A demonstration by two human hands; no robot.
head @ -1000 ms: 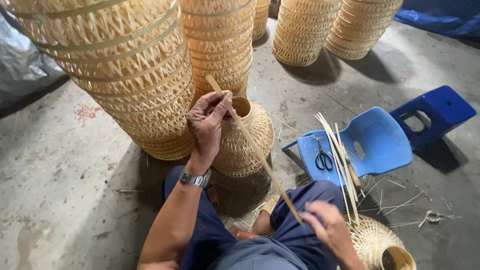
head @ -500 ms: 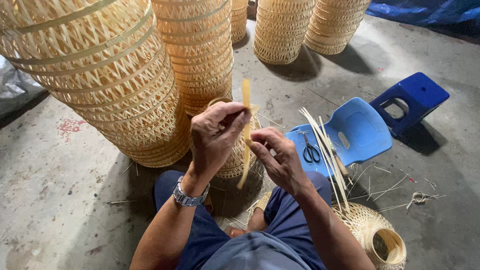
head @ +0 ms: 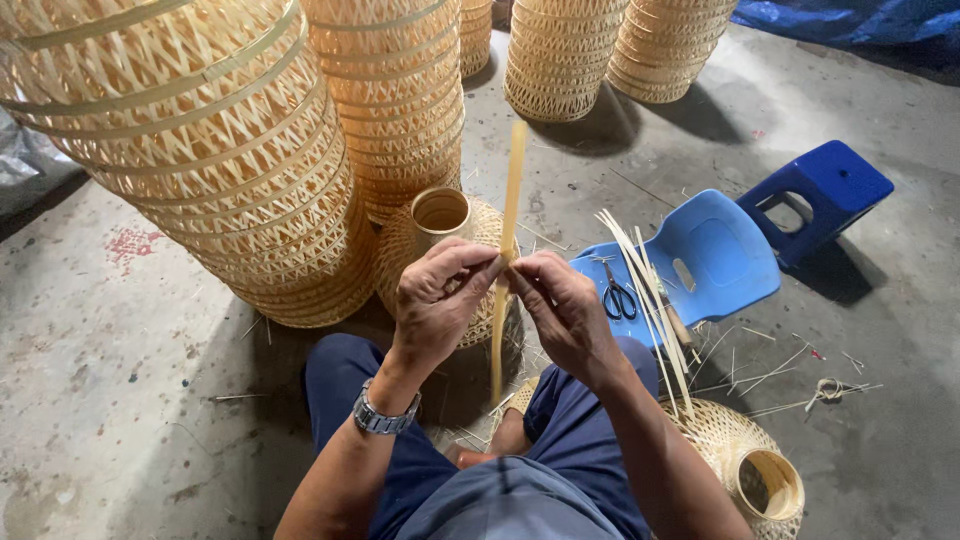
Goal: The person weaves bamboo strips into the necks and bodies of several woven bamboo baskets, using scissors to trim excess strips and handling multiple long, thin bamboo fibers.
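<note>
Since a second ago, when the right hand (head: 565,310) sat far down at the lower end of the strip (head: 512,220) and the left hand (head: 440,300) held it alone near the top, the two have come together at its middle. Both hands now pinch the strip between thumb and fingers, almost touching each other, and it stands nearly upright rather than slanting across the lap. That looks like close finger work on the strip itself.

Just behind the hands stands a small basket (head: 440,225) with an open round neck; a second one (head: 750,470) lies on the floor (head: 120,400) by the right knee. Tall basket stacks (head: 230,170) crowd the left side. To the right, a light blue chair seat (head: 710,250) carries scissors (head: 618,298) and a bundle of thin slivers (head: 650,300), with a dark blue stool (head: 825,190) beyond. Nothing blocks the hands.
</note>
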